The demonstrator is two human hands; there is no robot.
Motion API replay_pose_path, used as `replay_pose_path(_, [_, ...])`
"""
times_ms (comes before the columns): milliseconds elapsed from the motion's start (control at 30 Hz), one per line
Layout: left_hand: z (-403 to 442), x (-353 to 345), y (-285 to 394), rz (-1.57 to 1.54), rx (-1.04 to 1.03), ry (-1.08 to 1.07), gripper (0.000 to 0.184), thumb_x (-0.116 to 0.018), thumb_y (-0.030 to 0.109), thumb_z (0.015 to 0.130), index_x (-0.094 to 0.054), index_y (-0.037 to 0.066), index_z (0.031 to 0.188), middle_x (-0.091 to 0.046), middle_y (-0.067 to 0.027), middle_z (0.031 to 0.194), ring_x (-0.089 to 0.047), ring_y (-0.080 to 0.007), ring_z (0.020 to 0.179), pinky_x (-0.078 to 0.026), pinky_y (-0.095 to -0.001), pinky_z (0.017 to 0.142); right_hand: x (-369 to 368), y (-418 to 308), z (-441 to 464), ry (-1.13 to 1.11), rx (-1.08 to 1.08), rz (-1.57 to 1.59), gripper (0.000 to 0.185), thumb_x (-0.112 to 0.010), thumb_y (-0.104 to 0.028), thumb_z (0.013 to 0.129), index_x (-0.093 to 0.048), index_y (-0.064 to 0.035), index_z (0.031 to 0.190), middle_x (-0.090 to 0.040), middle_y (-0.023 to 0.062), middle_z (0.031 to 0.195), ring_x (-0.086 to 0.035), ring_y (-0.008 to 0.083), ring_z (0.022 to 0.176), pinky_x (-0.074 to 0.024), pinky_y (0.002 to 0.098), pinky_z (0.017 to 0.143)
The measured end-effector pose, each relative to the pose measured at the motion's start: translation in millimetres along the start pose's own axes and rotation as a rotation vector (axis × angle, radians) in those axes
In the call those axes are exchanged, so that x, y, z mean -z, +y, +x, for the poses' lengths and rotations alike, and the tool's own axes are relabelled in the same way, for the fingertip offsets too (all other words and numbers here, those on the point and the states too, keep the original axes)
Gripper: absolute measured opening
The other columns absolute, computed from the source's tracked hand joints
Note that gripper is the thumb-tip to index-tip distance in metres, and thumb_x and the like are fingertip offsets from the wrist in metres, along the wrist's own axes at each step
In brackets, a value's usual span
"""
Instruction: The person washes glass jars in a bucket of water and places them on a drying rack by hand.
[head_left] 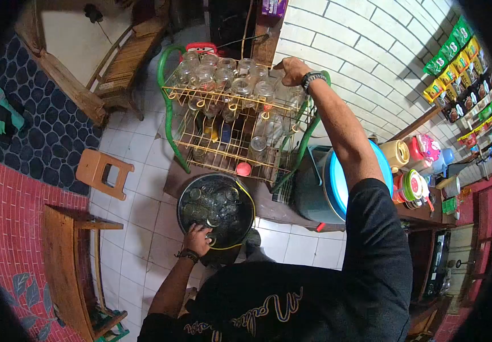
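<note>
My left hand (pixel 198 239) is at the near rim of a round black basin (pixel 186 187), its fingers bent around a glass at the edge. Several clear glasses (pixel 205 200) lie in water inside the basin. My right hand (pixel 293 71) is raised over the back right corner of a green-framed wire rack (pixel 168 122); whatever its fingers touch is too small to make out. Upturned glass jars (pixel 241 86) crowd the rack's top shelf. The lower shelf holds a few more glasses (pixel 258 143) and a small pink cup (pixel 243 169).
A large bucket with a blue lid (pixel 378 165) stands right of the rack, beneath my right arm. Stacked colourful dishes (pixel 412 185) and jugs (pixel 394 154) are farther right. An orange stool (pixel 92 169) and wooden bench (pixel 60 256) stand left.
</note>
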State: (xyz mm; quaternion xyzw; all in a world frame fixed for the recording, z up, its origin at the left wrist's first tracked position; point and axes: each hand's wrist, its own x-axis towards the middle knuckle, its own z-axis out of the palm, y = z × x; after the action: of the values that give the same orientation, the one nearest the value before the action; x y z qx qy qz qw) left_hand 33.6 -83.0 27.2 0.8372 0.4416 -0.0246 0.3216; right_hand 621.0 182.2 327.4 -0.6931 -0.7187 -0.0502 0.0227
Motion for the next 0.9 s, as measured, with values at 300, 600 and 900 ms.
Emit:
replay_pose_path(300, [-1.2,13.2,14.6,0.019,0.079,-0.068,0.043,-0.074,0.018,0.090,-0.071,0.013,0.133,-0.061,-0.0181,0.144,-0.048,-0.0377,0.142,-0.032,-0.0493,0.126,15.9,-52.5,21.6,-0.002,-0.258,0.132,0.050,-0.071,-0.042,0.074,-0.074,-0.0010,0.103,-0.075,0.0269,0.110,-0.074,0.0406,0.106,-0.0563,0.0575,0.089])
replay_pose_path(600, [0.6,7.3,5.0,0.004,0.031,-0.057,0.045,-0.075,0.018,0.087,-0.071,0.017,0.132,-0.060,-0.0166,0.146,-0.047,-0.0375,0.143,-0.035,-0.0481,0.125,24.0,-63.3,35.3,-0.084,-0.384,0.150,0.035,-0.071,-0.028,0.057,-0.078,-0.0067,0.085,-0.078,0.0193,0.097,-0.077,0.0373,0.097,-0.0548,0.0479,0.070])
replay_pose_path(900, [-1.9,2.9,3.2,0.021,0.047,-0.029,0.047,-0.072,0.023,0.089,-0.070,0.018,0.135,-0.059,-0.0190,0.147,-0.045,-0.0408,0.144,-0.033,-0.0496,0.125,6.1,-37.8,49.1,-0.210,-0.325,0.143,0.057,-0.076,-0.036,0.065,-0.068,-0.0067,0.113,-0.076,0.0176,0.116,-0.073,0.0373,0.111,-0.0513,0.0605,0.088])
